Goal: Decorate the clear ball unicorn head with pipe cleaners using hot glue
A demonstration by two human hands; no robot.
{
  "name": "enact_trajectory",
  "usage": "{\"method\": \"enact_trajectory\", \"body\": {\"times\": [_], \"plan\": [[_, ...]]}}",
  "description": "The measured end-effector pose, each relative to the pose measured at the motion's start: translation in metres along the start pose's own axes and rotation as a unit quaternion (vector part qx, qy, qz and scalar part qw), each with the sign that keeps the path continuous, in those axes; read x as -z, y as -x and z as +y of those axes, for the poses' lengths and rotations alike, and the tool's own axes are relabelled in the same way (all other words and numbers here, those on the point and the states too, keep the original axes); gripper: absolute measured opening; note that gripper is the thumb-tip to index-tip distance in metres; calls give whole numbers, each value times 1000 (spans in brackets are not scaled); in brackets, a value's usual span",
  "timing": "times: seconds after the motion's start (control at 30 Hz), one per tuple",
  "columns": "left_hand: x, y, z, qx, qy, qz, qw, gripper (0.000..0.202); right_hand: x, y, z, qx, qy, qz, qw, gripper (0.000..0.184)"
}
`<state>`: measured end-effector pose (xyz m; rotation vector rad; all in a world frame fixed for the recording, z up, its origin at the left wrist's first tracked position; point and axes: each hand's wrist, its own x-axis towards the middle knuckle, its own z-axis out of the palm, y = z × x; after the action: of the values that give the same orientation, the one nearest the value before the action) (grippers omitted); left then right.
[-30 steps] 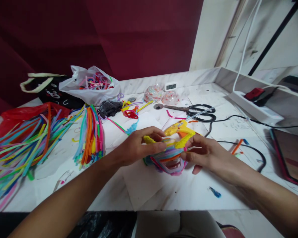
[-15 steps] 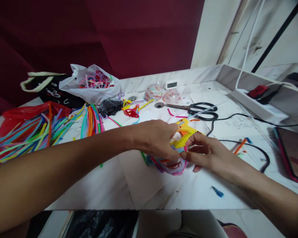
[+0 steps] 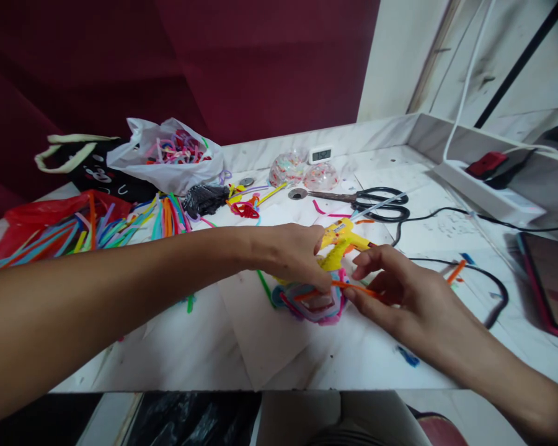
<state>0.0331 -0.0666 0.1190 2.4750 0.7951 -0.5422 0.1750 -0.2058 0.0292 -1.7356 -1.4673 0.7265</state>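
Observation:
My left hand (image 3: 295, 255) reaches in over a colourful pipe-cleaner piece (image 3: 325, 317) on the white table, its fingers closed on the upper part and partly hiding it. Blue, pink and purple bands form the rounded body. From its right side runs an orange pipe cleaner (image 3: 360, 288), pinched between the thumb and fingers of my right hand (image 3: 407, 294). Just behind lies a yellow hot glue gun (image 3: 341, 230), partly covered by the left hand. A fuzzy yellow part (image 3: 335, 255) rises between the gun and the piece.
Black-handled scissors (image 3: 358, 199) lie beyond the glue gun, near a small digital clock (image 3: 320, 155). Many pipe cleaners (image 3: 116, 226) spread at left beside a white plastic bag (image 3: 134, 162). A black cable (image 3: 502, 291), a power strip (image 3: 490, 189) and a tablet (image 3: 551, 279) occupy the right.
My right hand has moved slightly right, away from the yellow part, and the orange pipe cleaner now shows stretched between the hands. The left hand has shifted slightly left.

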Motion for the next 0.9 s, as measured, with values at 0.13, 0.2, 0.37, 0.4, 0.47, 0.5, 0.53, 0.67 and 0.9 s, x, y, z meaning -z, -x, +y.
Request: {"method": "enact_trajectory", "body": {"times": [0.13,0.2,0.37,0.4,0.47,0.5,0.53,0.67,0.9], "plan": [[-1,1,-2,26,-3,16,1000,50,-2,13,-3,120,99,49,987,12],[-2,2,-1,30,-6,18,999,50,-5,18,-5,173,122,70,975,11],[-2,3,1,30,-13,24,999,46,-13,26,-9,243,163,122,949,20],[-2,4,1,32,-16,26,999,47,-15,27,-9,251,175,134,943,20],[-2,4,1,31,-18,25,999,49,-17,28,-11,261,200,152,932,17],[-3,3,0,30,-18,24,999,49,-18,28,-11,264,208,159,928,14],[-3,3,-1,29,-17,22,999,49,-19,28,-12,266,215,162,926,13],[-4,3,-2,28,-4,33,999,45,-20,27,-13,262,231,170,921,11],[-1,2,-5,26,4,6,1000,45,-17,23,-5,262,277,174,908,14]]}}
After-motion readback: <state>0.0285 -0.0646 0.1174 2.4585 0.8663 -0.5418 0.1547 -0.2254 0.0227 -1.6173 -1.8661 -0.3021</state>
